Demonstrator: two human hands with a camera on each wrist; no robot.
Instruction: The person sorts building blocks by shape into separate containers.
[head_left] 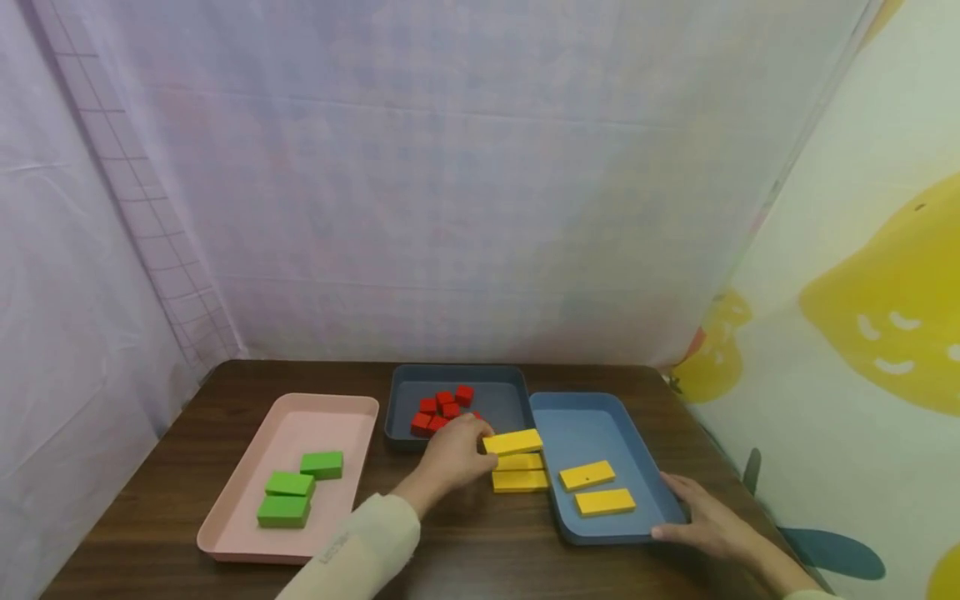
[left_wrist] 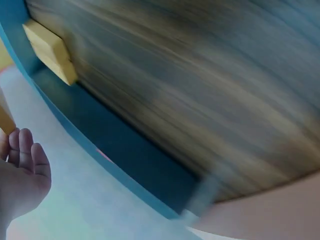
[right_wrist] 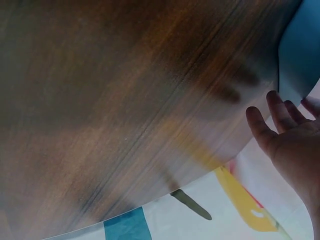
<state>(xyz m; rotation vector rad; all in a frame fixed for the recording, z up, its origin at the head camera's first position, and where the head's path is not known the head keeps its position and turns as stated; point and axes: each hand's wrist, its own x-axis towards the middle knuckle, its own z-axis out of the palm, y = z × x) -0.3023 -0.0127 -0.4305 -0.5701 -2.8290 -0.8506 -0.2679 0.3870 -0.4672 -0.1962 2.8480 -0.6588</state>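
Note:
My left hand [head_left: 453,454] pinches a yellow rectangular block [head_left: 512,442] between thumb and fingers, just left of the blue tray [head_left: 585,433]. Close below the held block, two more yellow blocks [head_left: 520,481] lie side by side on the table. In the left wrist view the hand [left_wrist: 25,175] is at the left edge, its block [left_wrist: 6,119] partly cut off. My right hand [head_left: 708,521] rests at the blue tray's near right corner, thumb at the front and fingers along the side. Inside that tray lie two yellow blocks [head_left: 605,502].
A dark grey-blue tray [head_left: 495,386] at the back holds several red cubes [head_left: 427,406], some hidden behind my left hand. To the left, a pink tray [head_left: 330,417] holds three green blocks [head_left: 283,512]. The trays stand on a dark wooden table [head_left: 465,550], with curtains behind it.

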